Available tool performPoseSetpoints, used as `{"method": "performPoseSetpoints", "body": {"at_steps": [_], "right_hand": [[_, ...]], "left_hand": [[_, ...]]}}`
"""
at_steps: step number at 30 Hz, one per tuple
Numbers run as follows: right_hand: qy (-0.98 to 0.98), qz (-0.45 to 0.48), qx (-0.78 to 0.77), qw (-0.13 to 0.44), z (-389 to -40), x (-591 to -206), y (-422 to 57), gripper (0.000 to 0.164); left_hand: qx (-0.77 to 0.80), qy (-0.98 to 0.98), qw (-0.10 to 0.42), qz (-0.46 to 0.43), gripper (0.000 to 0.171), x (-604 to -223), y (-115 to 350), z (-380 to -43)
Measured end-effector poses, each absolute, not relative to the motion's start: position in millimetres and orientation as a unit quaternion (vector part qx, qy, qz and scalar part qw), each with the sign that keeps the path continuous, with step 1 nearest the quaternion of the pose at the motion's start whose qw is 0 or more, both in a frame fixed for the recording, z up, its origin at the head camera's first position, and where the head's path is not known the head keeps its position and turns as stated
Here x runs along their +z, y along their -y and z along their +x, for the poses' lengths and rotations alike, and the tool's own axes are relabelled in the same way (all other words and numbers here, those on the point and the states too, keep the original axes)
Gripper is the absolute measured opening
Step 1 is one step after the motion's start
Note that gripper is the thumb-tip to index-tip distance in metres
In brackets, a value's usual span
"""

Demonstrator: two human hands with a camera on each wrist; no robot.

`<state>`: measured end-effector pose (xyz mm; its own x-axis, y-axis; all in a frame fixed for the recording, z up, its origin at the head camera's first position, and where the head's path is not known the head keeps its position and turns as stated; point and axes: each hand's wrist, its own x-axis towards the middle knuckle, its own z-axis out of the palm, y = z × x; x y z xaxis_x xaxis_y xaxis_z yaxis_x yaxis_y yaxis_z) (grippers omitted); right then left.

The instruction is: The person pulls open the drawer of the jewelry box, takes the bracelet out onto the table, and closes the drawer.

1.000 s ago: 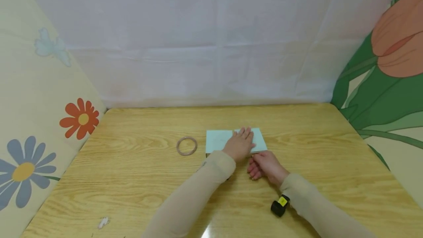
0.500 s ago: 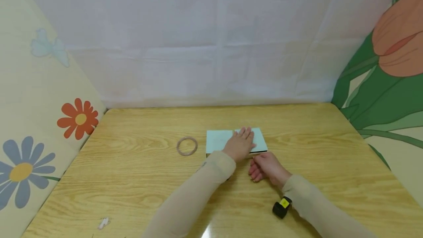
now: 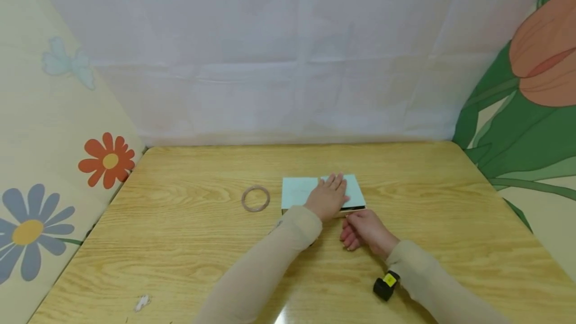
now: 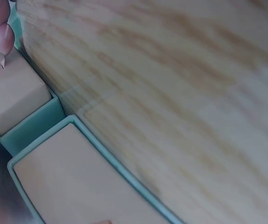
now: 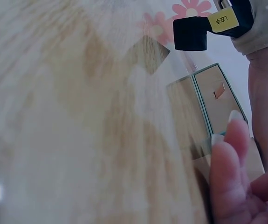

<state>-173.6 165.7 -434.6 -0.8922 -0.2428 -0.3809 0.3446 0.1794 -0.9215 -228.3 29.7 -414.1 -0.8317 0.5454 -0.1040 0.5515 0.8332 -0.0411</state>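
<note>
A mint-green box (image 3: 294, 193) with two beige drawers side by side sits on the table. My left hand (image 3: 326, 199) rests flat on its top, fingers straight. In the left wrist view the right drawer (image 4: 19, 95) sticks out of its sleeve, while the left drawer (image 4: 73, 172) lies flush inside its green frame. My right hand (image 3: 365, 229) pinches the front of the right drawer with thumb and finger; the exact grip is hidden. A small brown pull tab (image 5: 219, 91) shows on the left drawer in the right wrist view.
A thin pinkish ring (image 3: 255, 199) lies left of the box on the wooden table (image 3: 189, 244). A small white item (image 3: 142, 302) is near the front left. A black wrist camera (image 3: 385, 286) hangs by the right sleeve. A white cloth (image 3: 225, 64) backs the table.
The right drawer has slid a little out toward me, opening a dark gap under the box's top edge. My right hand has moved slightly back with it; the left hand stays on top.
</note>
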Motion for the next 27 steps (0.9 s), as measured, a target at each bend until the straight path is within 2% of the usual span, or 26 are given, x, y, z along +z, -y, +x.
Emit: {"method": "performPoseSetpoints", "body": {"at_steps": [27], "right_hand": [[-0.731,0.033,-0.637,0.241,-170.0,-431.8,-169.5,0.024]], "left_hand": [[-0.042,-0.958,0.052,0.278,0.055,-409.5,-33.2,-226.5]]}}
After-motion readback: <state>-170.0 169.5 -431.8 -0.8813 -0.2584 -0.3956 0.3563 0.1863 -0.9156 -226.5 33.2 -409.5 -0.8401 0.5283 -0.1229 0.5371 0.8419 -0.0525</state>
